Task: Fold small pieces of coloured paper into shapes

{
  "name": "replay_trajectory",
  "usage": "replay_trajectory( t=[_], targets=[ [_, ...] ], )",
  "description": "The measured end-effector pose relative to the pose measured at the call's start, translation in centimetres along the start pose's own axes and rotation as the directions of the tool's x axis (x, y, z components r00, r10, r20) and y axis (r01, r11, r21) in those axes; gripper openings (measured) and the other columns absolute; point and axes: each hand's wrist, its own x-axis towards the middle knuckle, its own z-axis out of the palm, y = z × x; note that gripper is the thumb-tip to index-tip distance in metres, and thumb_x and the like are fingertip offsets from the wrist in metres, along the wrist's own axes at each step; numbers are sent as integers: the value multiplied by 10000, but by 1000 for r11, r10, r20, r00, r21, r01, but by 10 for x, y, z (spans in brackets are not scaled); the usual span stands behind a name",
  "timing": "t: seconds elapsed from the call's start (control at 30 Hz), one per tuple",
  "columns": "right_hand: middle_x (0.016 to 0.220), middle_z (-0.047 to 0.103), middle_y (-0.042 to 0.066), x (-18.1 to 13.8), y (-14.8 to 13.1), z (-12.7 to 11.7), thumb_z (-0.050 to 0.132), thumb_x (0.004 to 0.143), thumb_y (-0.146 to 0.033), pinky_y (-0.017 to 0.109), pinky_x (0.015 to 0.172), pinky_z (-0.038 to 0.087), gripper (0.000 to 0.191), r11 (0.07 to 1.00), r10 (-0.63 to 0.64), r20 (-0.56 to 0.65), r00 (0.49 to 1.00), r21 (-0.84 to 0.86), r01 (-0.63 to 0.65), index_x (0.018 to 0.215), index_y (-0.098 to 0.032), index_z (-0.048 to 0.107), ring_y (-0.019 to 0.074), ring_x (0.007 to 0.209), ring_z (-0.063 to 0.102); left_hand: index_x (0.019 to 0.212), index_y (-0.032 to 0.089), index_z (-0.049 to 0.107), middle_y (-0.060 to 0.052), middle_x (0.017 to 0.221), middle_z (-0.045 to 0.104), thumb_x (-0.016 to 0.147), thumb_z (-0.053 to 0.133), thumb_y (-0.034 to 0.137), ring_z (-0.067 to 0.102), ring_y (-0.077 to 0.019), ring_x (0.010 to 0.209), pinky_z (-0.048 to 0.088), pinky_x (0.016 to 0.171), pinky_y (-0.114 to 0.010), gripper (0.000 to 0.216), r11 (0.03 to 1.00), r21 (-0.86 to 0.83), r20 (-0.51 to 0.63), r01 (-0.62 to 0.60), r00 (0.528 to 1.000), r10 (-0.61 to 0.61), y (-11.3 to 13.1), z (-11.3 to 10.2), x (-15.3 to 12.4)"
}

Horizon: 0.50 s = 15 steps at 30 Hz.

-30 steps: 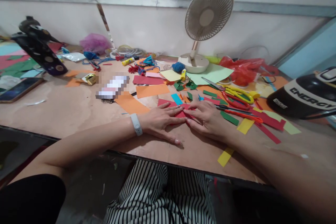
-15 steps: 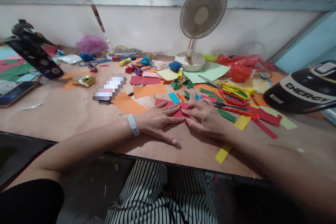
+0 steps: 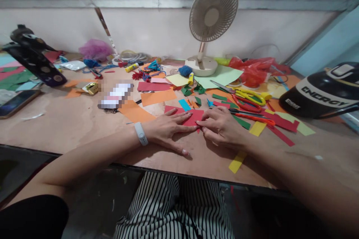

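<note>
A red paper piece (image 3: 192, 116) lies on the brown table (image 3: 67, 123) in front of me. My left hand (image 3: 166, 130) lies flat on its left part, fingers stretched out and pressing it down; a white band is on that wrist. My right hand (image 3: 220, 126) rests on the right part of the paper, with curled fingertips pinching or pressing its near edge. The fingertips of both hands almost meet over the paper.
Coloured paper scraps lie scattered around. Red and yellow scissors (image 3: 246, 99) sit to the right, a black helmet (image 3: 322, 93) far right, a desk fan (image 3: 209, 26) at the back. Glue sticks (image 3: 191, 78), a phone (image 3: 15, 101) and a dark stand (image 3: 33, 58) are on the left.
Both hands stay on the red paper. My right fingers have curled in closer to the paper's near edge. The view has shifted slightly.
</note>
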Motion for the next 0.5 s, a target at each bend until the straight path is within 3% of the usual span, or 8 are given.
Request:
replay_trajectory(
  t=[0.13,0.33,0.5],
  targets=[
    [892,675,58,-4,3,-6,513,894,-246,438,900,323,261,998,-55,-6,998,0,55,897,-228,774,206,848,566,1521,289,395,-157,1630,170,742,563,841,220,-388,1503,96,1212,-624,969,1000,-21,6,-5,1000,5,-1,0,0],
    [828,677,40,-4,1,-25,515,879,-227,428,917,325,250,992,-126,83,989,43,123,793,-233,750,195,830,585,1511,320,410,-106,1645,150,737,599,822,213,-412,1499,79,1214,-627,942,997,-72,-1,-2,1000,2,-3,0,-1],
    [903,684,67,-6,-2,-21,530,872,-243,404,881,358,217,997,-76,-35,996,5,76,839,-202,741,215,857,585,1544,280,351,-117,1648,129,792,548,808,161,-377,1520,84,1231,-591,940,997,-72,-13,-2,1000,1,1,3,0]
  ],
)
